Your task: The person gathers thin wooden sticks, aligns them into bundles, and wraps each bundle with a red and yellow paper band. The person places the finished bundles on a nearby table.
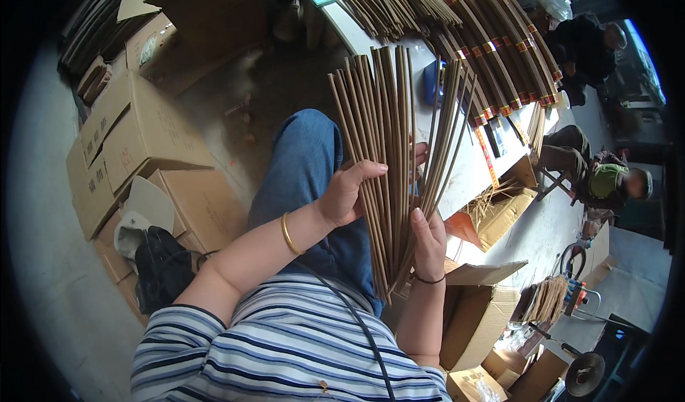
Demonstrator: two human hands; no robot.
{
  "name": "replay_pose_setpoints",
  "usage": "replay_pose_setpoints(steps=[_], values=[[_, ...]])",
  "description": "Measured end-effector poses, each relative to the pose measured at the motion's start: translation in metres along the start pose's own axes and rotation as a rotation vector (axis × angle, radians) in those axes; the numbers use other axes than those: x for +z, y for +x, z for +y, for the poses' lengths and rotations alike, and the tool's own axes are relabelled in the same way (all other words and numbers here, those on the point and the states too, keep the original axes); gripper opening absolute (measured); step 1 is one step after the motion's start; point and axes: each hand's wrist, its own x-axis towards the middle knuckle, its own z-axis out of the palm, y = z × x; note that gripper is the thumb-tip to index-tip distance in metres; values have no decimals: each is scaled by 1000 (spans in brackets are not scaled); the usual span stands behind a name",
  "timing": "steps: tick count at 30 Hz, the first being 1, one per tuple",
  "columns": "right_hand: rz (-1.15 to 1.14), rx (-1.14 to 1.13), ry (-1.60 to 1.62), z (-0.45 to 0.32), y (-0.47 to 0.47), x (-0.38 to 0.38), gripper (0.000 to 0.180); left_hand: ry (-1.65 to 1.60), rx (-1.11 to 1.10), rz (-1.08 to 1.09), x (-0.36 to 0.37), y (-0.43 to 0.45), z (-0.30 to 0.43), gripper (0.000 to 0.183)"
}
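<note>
A fanned bunch of thin brown incense sticks [389, 150] is held upright in front of my lap. My left hand [350, 190], below a gold bangle, grips the larger left part of the fan, thumb across the front and fingertips showing behind. My right hand [429, 238], with a dark band at the wrist, holds the smaller right part [441, 145] lower down. The two parts spread apart at the top and come together near the bottom. Past them, more loose sticks [374, 3] and several banded bundles [497, 54] lie on the white table [353, 27].
Cardboard boxes [155, 129] stand at the left, with a cap [152, 204] and a black bag [160, 273] on them. An open carton [476, 316] is close to my right forearm. A box [503, 214] stands beside the table. A seated person [599, 180] is farther right.
</note>
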Motion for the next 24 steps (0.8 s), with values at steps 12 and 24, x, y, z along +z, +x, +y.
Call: replay_pose_setpoints(steps=[12,24], values=[[178,-120,-242,8,-3,13,27,81,98,233,9,0,-6,33],[170,-105,-154,1,-4,16,38,-166,-94,227,-18,-10,-13,32]])
